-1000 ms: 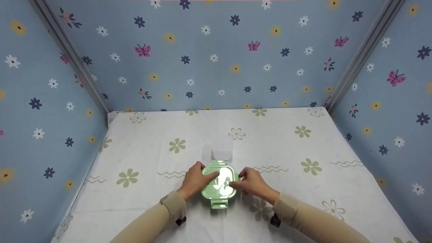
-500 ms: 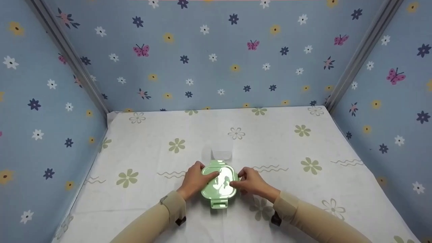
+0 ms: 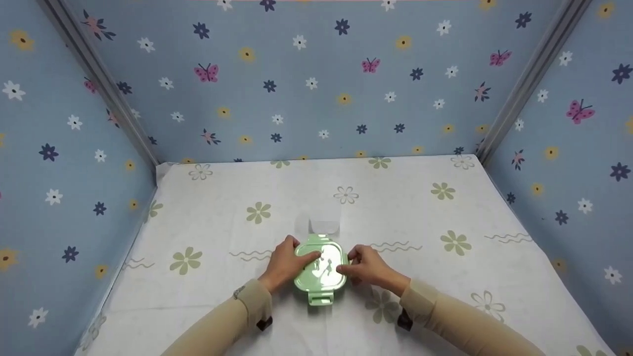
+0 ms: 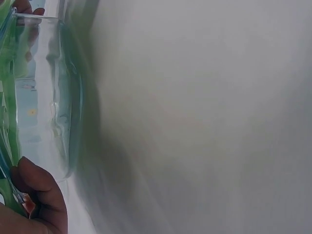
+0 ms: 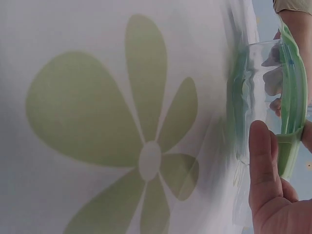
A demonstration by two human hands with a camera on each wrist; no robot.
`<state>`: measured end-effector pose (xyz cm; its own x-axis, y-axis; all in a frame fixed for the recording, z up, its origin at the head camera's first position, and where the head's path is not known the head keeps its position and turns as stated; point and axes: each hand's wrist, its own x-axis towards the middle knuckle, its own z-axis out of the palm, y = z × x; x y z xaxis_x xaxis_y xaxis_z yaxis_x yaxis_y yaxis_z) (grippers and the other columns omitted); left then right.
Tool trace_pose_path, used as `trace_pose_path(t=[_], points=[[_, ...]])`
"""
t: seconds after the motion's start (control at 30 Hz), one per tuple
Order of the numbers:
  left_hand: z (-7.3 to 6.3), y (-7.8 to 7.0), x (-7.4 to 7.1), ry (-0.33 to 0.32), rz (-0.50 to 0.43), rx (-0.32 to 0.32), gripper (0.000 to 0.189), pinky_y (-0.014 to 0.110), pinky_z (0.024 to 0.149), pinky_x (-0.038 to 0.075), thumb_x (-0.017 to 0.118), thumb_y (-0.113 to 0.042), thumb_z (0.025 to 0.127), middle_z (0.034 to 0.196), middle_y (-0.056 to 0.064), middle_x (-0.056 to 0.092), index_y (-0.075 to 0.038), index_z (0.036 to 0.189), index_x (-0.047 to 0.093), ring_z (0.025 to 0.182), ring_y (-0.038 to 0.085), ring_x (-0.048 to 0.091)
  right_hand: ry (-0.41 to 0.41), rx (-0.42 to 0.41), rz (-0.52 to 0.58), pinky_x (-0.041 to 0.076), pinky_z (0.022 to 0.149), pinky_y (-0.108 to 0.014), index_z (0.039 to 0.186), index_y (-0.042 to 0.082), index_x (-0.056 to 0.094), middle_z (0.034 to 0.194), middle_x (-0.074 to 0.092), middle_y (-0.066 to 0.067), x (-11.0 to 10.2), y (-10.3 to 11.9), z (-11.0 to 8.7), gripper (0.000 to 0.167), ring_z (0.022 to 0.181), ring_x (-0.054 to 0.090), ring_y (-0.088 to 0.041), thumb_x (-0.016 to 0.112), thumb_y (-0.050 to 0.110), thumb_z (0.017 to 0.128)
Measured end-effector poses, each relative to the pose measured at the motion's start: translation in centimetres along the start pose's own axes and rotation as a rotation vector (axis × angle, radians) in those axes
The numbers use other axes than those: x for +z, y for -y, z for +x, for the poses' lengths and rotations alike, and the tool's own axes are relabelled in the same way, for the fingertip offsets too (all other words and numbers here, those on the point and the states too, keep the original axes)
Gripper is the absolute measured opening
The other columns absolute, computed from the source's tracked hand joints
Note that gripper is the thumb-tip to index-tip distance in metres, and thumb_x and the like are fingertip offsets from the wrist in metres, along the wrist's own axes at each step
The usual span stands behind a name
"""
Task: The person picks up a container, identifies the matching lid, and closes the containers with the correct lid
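Head view, from left to right: the left hand is seen at the left side of a clip-lid food box, its thumb laid across the green lid and its fingers curled at the side, so that the box is clamped between them. The box is rested near the middle of the flowered tablecloth; its clear body is shown under the lid by the wrist cameras. Both the front latch and the rear latch are seen jutting outward, so neither is judged fastened. Farther right, the right-side latch is pinched by the right hand, thumb at the lid's edge, fingers together below. Against the head picture from a second ago, almost nothing is changed; slightly less green is shown beside the right fingertips, from which an inward fold of that latch may be judged, while the left grip is kept steady.
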<state>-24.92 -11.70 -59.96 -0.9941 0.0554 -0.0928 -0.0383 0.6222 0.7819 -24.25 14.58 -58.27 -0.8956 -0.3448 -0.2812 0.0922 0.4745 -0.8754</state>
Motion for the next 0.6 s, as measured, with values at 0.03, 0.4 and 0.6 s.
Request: trace_pose_path(t=[0.03, 0.4, 0.6], points=[[0.01, 0.0, 0.01, 0.0, -0.001, -0.001, 0.059, 0.034, 0.078, 0.048, 0.085, -0.056, 0.089, 0.097, 0.005, 0.064, -0.008, 0.108, 0.057, 0.087, 0.02, 0.056, 0.001, 0.0, 0.002, 0.059, 0.059, -0.026, 0.112, -0.002, 0.062, 0.079, 0.063, -0.004, -0.02, -0.01, 0.01, 0.042, 0.066, 0.07, -0.016, 0.088, 0.026, 0.093], [-0.06, 0.08, 0.0, 0.002, -0.012, 0.009, 0.059, 0.034, 0.075, 0.048, 0.084, -0.057, 0.09, 0.095, 0.005, 0.063, -0.008, 0.108, 0.056, 0.084, 0.02, 0.056, 0.0, -0.047, 0.033, 0.063, 0.059, -0.031, 0.108, -0.006, 0.062, 0.076, 0.062, -0.003, -0.08, -0.31, 0.26, 0.039, 0.062, 0.07, -0.015, 0.087, 0.021, 0.092], [-0.04, 0.12, 0.08, -0.004, -0.01, 0.011, 0.058, 0.034, 0.077, 0.049, 0.084, -0.057, 0.09, 0.095, 0.005, 0.062, -0.009, 0.107, 0.055, 0.086, 0.02, 0.056, 0.009, -0.03, 0.061, 0.064, 0.06, -0.032, 0.108, -0.006, 0.062, 0.077, 0.062, -0.003, -0.09, -0.37, 0.35, 0.038, 0.062, 0.07, -0.015, 0.087, 0.019, 0.092]])
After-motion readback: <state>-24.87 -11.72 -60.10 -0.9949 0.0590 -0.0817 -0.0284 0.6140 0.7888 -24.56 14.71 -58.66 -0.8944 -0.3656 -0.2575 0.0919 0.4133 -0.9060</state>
